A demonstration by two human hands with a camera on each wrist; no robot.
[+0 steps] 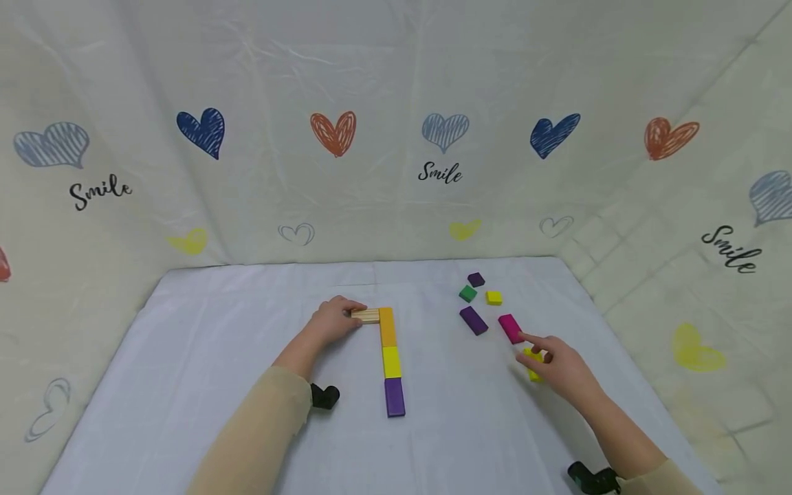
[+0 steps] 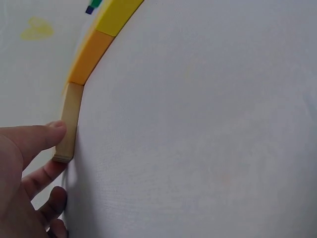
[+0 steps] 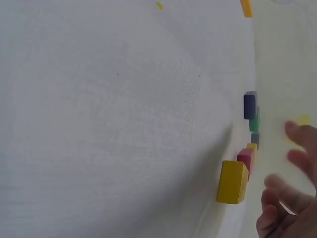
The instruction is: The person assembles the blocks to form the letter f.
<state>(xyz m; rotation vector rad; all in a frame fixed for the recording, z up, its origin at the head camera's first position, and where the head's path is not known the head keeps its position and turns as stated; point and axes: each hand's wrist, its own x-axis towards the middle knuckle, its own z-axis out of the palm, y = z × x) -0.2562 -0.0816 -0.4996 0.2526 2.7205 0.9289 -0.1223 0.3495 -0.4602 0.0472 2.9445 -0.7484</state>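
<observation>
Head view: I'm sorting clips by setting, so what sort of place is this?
Probably a makeshift indoor tabletop play or recording space: a table covered in white, a pale backdrop printed with hearts and "Smile", and coloured blocks laid out.

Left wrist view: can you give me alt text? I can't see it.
A left hand holds a plain wooden block with thumb and finger, its far end against an orange block. A yellow block continues the line on a white cloth, running off the top; a green block and a dark block show near the top edge.
</observation>
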